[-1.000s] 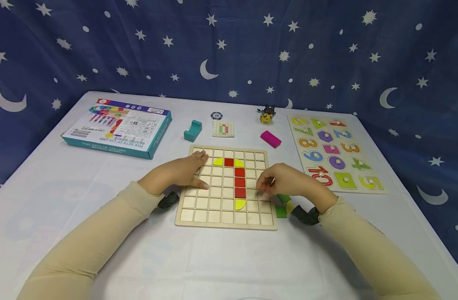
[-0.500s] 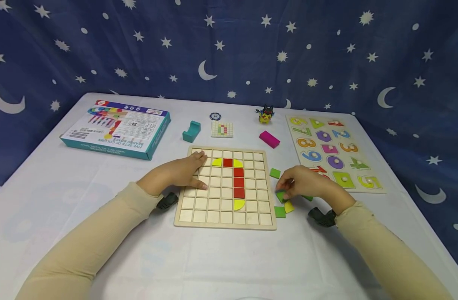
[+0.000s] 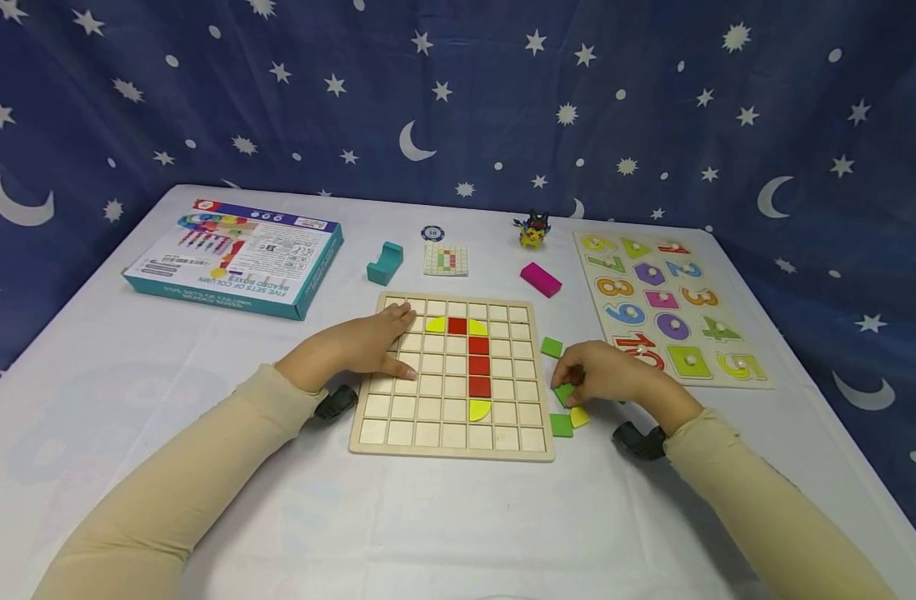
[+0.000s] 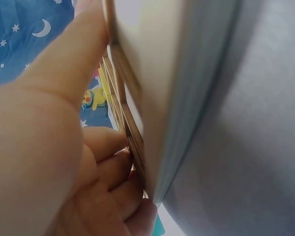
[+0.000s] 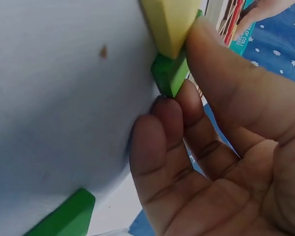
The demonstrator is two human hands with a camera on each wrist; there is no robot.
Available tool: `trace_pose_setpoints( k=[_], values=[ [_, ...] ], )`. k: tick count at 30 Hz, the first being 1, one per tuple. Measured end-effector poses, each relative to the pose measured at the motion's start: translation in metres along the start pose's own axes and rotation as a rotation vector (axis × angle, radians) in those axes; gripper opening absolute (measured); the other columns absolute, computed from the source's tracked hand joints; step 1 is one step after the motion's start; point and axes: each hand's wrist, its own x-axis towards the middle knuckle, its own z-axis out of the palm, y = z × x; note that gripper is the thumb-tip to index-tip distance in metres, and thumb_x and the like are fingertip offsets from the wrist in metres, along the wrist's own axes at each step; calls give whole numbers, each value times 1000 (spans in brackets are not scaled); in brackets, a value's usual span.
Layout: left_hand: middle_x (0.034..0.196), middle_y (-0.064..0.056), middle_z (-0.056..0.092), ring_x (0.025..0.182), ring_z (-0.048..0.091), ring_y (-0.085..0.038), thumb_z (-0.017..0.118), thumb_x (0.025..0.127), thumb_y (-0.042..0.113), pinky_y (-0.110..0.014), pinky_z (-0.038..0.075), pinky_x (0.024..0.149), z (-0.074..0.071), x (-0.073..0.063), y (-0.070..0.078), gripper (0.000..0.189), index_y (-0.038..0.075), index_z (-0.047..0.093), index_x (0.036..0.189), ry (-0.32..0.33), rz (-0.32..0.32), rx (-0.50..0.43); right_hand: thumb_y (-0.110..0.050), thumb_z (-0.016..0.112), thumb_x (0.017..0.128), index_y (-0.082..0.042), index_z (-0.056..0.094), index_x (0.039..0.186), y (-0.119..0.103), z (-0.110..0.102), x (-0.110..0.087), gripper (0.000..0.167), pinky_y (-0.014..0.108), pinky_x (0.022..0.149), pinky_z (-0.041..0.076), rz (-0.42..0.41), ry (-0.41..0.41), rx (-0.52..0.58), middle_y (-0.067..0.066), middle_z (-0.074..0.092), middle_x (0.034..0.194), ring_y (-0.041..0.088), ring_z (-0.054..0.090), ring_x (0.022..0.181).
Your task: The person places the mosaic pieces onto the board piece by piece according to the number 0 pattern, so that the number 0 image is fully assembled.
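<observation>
Green tile at 3 o'clock of the grid board sits pinched in the right hand, apparently for pickup, likely needing a clean lift next, while the left hand spreads at 9 o'clock.

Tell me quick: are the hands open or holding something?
Left hand: open, resting on the wooden grid board.
Right hand: closed, pinching a green tile.

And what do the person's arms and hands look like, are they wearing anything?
Yes! Long beige sleeves reach about to the wrists. The left hand and right hand have no gloves on. A small dark gadget shows near each sleeve's end.
</observation>
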Motion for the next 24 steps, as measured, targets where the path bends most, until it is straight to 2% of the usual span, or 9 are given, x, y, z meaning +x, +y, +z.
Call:
trace_pose_setpoints(
  k=[6,13,17,24],
  values=[
    [153,-20,7,141,8,-33,66,80,45,-47,17,113,0,0,1,96,-3,15,146,0,0,-1,0,76,70,-10,66,81,-5,1,-2,18,27,66,45,-56,26,-20,1,57,79,16,49,73],
    [153,-20,8,141,9,-34,66,80,46,-47,17,113,0,0,0,96,-3,15,146,2,-6,0,3,73,72,-10,65,81,-7,0,-1,17,27,67,44,-45,7,-43,0,57,76,15,49,73],
    [153,-19,7,141,9,-33,66,79,46,-47,17,113,0,0,1,97,-3,15,146,-1,-10,3,1,71,75,-10,68,82,-9,-7,-2,14,26,66,45,-80,2,-78,-2,57,73,13,49,72],
    [153,-19,8,141,9,-34,66,80,46,-47,18,113,0,0,1,96,-2,15,146,0,-11,7,2,70,76,-8,68,81,-13,-17,-3,11,24,62,46,-104,6,10,-2,55,69,13,51,68]
  ],
)
